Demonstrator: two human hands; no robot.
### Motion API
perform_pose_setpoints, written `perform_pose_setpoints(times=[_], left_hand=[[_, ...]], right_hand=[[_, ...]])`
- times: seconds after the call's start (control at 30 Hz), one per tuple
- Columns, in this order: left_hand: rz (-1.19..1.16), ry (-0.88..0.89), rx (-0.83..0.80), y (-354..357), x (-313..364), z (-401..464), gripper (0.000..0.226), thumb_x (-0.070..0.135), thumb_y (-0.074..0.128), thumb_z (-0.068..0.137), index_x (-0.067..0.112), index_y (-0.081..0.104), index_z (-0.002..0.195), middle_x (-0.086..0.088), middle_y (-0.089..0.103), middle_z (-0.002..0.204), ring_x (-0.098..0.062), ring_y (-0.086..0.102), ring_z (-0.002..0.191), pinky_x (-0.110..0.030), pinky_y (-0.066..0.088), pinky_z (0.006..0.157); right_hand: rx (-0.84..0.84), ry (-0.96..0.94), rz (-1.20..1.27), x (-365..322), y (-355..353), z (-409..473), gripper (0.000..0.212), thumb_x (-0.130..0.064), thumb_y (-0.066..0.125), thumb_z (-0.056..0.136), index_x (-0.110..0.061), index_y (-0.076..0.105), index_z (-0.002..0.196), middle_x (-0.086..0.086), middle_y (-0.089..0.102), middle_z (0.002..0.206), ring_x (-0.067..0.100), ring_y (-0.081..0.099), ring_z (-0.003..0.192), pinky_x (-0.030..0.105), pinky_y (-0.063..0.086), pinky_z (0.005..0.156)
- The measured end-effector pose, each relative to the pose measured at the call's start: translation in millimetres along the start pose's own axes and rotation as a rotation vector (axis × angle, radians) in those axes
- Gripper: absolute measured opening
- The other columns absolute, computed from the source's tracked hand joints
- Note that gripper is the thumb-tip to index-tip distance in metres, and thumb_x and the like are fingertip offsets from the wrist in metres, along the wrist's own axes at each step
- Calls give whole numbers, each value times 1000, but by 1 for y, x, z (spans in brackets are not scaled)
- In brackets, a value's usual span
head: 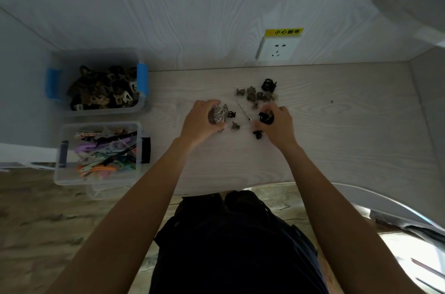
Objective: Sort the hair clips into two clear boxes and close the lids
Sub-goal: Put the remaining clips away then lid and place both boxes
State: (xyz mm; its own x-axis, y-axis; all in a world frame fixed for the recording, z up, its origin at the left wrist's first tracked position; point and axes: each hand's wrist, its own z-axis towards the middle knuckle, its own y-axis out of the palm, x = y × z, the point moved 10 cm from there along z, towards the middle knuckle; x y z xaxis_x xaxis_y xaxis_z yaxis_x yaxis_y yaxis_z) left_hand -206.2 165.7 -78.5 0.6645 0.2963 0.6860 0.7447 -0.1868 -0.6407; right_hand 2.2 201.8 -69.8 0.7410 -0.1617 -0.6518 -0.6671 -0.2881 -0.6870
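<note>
Pale wood desk [337,149], 2 open clear boxes [101,81] at left w/ clips. Left hand [199,122] cups a patterned claw clip [219,114]; right hand [277,125] pinches a black clip [266,118], loose clips [257,95] just beyond.

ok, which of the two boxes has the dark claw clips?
The far box, with blue latches, holds dark brown and black claw clips. The near box, with dark latches, holds long colourful clips.

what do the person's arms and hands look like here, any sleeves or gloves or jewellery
Both arms are bare from the bottom edge of the picture to the wrist, with no sleeve in sight. The left hand and right hand wear no gloves. No watch, bracelet or ring shows on the sides facing the camera.
</note>
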Motion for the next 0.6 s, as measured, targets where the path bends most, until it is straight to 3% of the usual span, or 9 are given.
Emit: perform_pose_setpoints(times=[0.07,0.13,0.17,0.23,0.27,0.37,0.43,0.53,0.6], left_hand=[[-7,-13,-1,-1,-3,1,69,34,77,72,25,45,132,-6,42,129,-17,48,114,-21,33,91],[42,-12,2,-1,-4,3,73,34,79,69,25,44,132,-6,41,129,-19,48,115,-22,34,92],[73,-11,0,0,-3,4,75,34,80,67,25,44,132,-7,41,129,-19,47,115,-22,33,93],[113,-15,1,4,2,8,73,30,81,64,23,46,128,-8,40,127,-21,47,113,-22,34,91],[115,-20,7,4,4,8,68,26,81,64,23,48,124,-8,41,125,-23,49,111,-22,36,88],[27,-52,54,-8,9,6,60,20,78,65,22,49,117,-7,44,119,-21,52,101,-20,39,79],[-51,-37,124,-32,14,1,58,21,77,67,24,48,117,-6,46,116,-16,50,96,-18,41,76],[-214,21,269,-93,16,-16,57,23,78,67,30,50,116,-3,50,117,-15,57,96,-27,53,80],[-288,44,379,-140,6,-33,53,22,78,71,33,50,115,1,52,116,-13,59,96,-16,51,79]], right_hand=[[59,1,51,-2,-10,1,32,-25,75,75,-14,58,101,13,52,106,16,48,86,17,41,69],[112,-34,81,-9,-20,1,27,-25,72,78,-14,59,99,9,49,99,19,53,83,30,53,73],[121,-64,85,-15,-23,1,24,-23,70,79,-15,60,98,7,48,97,19,53,82,27,55,73],[107,-116,61,-27,-21,1,19,-20,69,80,-13,62,96,9,51,96,16,51,78,3,45,67],[86,-138,51,-34,-18,0,18,-20,69,80,-13,62,95,9,53,96,16,51,78,0,41,63],[4,-157,127,-50,-4,-1,15,-19,69,81,-14,61,93,11,54,95,22,57,79,17,54,59],[-47,-151,237,-65,4,0,13,-17,68,82,-14,59,92,14,57,95,22,61,75,19,56,52],[-146,-142,434,-110,21,3,12,-16,66,85,-15,56,91,6,58,90,18,63,72,22,59,56],[-236,-142,572,-150,39,3,10,-14,64,86,-14,55,91,-1,53,85,17,61,71,25,59,58]])
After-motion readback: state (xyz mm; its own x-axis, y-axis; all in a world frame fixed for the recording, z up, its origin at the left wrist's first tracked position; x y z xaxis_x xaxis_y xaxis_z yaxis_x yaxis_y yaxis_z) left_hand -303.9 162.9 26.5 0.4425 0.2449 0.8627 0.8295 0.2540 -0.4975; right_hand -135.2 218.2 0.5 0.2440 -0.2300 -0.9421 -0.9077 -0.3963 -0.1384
